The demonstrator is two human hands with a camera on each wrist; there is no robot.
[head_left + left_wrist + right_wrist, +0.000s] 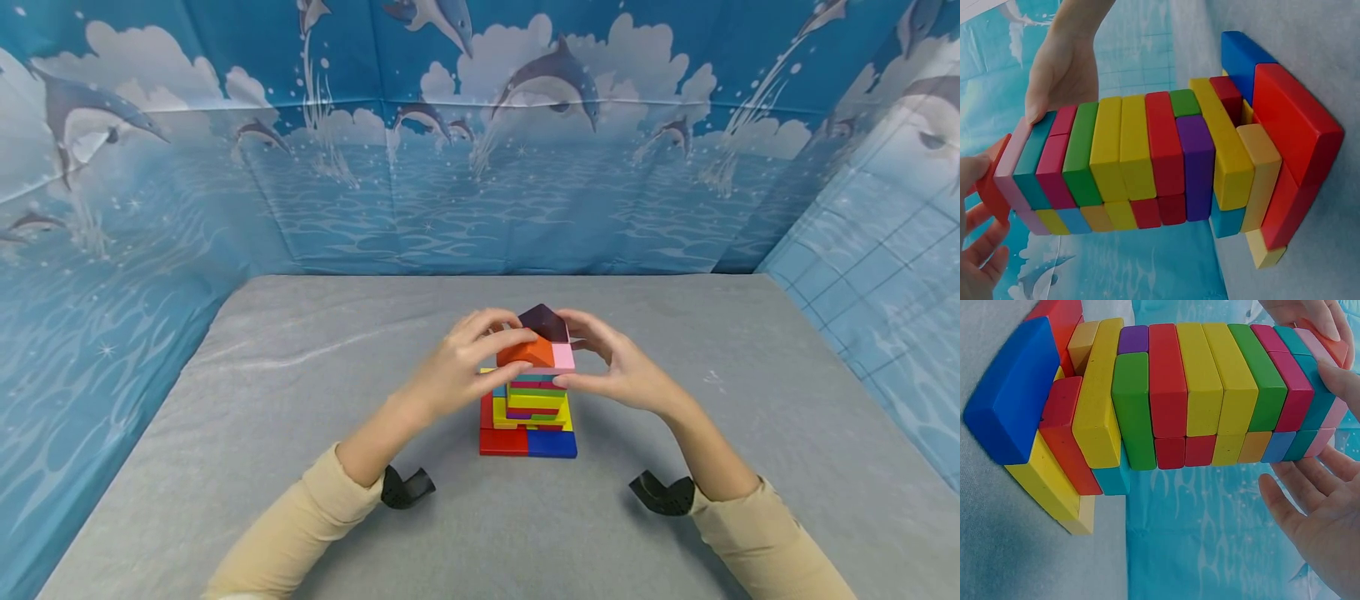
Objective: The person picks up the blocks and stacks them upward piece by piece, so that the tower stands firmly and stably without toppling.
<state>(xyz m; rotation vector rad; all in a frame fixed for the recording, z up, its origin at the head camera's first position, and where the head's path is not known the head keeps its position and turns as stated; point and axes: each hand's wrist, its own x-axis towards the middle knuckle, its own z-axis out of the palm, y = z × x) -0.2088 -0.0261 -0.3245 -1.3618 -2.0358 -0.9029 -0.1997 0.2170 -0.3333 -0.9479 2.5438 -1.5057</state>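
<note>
A tall tower of coloured wooden blocks (537,402) stands on a base of red and blue blocks. On its top, my left hand (468,354) pinches an orange block (523,352) between thumb and fingers. Behind that block sits a dark, peaked block (545,322), beside a pink block (563,356). My right hand (626,367) is spread about the tower's upper right corner. Its thumb touches the near face by the teal block (1316,387), while other fingertips reach the side face. In the left wrist view the orange block (994,181) overlaps the pink top layer.
The tower rests on a grey cloth-covered table (300,400). A blue curtain with dolphins (450,192) hangs behind and at both sides. Black curved straps (407,488) show at both wrists, near the beige sleeves (300,525).
</note>
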